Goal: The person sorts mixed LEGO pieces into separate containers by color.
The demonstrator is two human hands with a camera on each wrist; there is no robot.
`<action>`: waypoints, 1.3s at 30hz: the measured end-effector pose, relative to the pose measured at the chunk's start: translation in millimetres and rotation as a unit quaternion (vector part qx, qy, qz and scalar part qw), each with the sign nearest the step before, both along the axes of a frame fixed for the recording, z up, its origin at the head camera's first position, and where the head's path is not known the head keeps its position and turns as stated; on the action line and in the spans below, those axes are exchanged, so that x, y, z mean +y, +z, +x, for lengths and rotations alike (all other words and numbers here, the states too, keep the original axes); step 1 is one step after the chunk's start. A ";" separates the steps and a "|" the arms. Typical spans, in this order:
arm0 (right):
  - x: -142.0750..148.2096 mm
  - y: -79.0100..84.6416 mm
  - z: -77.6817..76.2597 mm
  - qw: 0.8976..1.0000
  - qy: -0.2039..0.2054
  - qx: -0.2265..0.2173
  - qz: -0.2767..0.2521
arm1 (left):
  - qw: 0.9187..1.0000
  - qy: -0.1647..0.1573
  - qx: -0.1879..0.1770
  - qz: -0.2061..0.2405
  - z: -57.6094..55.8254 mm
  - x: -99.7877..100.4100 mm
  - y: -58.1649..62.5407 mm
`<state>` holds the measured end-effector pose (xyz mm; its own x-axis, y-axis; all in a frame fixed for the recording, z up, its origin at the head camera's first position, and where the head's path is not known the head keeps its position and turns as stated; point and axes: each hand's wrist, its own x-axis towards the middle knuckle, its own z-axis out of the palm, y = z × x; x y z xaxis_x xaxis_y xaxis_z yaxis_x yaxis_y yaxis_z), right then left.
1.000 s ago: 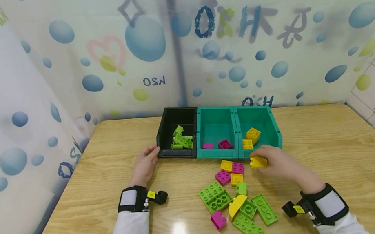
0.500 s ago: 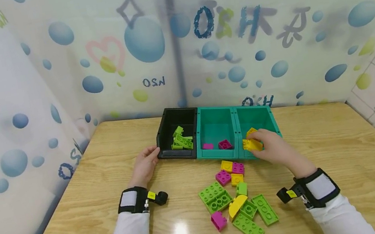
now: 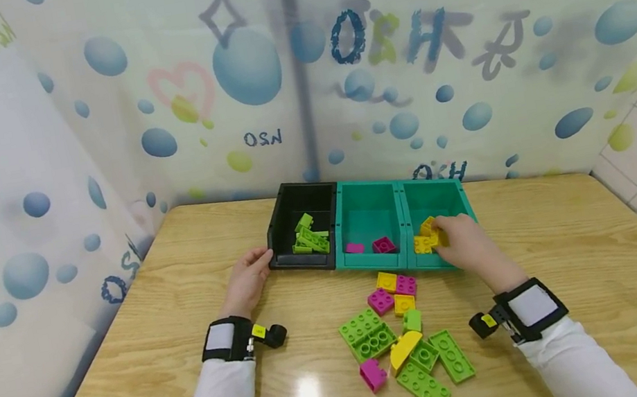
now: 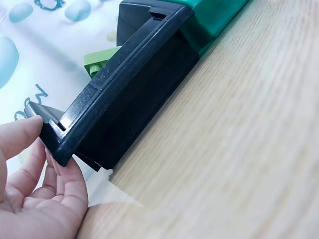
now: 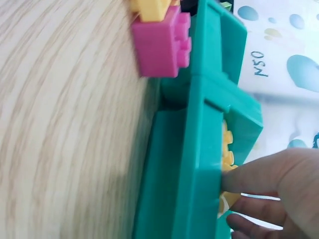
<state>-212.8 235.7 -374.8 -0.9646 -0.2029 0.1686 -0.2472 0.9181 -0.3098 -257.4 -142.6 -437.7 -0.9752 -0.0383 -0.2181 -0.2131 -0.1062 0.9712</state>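
Note:
My left hand (image 3: pixel 244 284) holds the near left corner of the black bin (image 4: pixel 127 107), thumb on the rim and fingers beneath in the left wrist view. Several light green bricks (image 3: pixel 310 239) lie inside that bin. Over the right teal bin (image 3: pixel 447 196), my right hand (image 3: pixel 470 245) reaches in and grips a yellow brick (image 5: pixel 230 199), mostly hidden by the fingers and the bin wall. Another yellow brick (image 3: pixel 422 246) sits beside it. The middle teal bin (image 3: pixel 367 208) contains a magenta brick (image 3: pixel 384 245) and a flatter-looking magenta piece (image 3: pixel 355 248).
Loose bricks lie on the wooden table (image 3: pixel 151 367) in front of the bins: magenta bricks (image 3: pixel 380 300), yellow bricks (image 3: pixel 404 304), a yellow rounded piece (image 3: pixel 406 350) and several green bricks (image 3: pixel 424 386). A patterned curtain (image 3: pixel 245 63) hangs behind.
My right hand has carried the yellow brick from the table in front of the bins over the near rim and down into the right teal bin. My left hand stays on the black bin.

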 end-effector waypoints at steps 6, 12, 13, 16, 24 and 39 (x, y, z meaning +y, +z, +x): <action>0.7 -0.4 -4.1 1.000 -0.009 -0.019 0.009 | 1.000 -0.001 0.008 0.005 0.5 0.3 -0.2; -0.8 2.1 -6.6 0.997 -0.027 -0.072 0.012 | 1.000 0.000 0.008 0.010 0.9 0.4 0.0; -1.0 2.3 -6.8 0.996 -0.028 -0.081 0.012 | 1.000 0.001 0.007 0.011 0.8 0.4 0.0; -1.0 1.8 -7.8 0.995 -0.025 -0.099 0.009 | 1.000 0.000 0.006 0.014 0.4 0.4 -0.5; 0.3 -0.1 -6.7 0.993 0.019 -0.109 0.027 | 1.000 0.001 0.008 0.024 -0.4 -0.3 -1.6; 6.9 -0.9 10.9 0.997 0.048 -0.030 -0.061 | 0.999 0.008 0.017 0.044 0.5 0.8 -1.3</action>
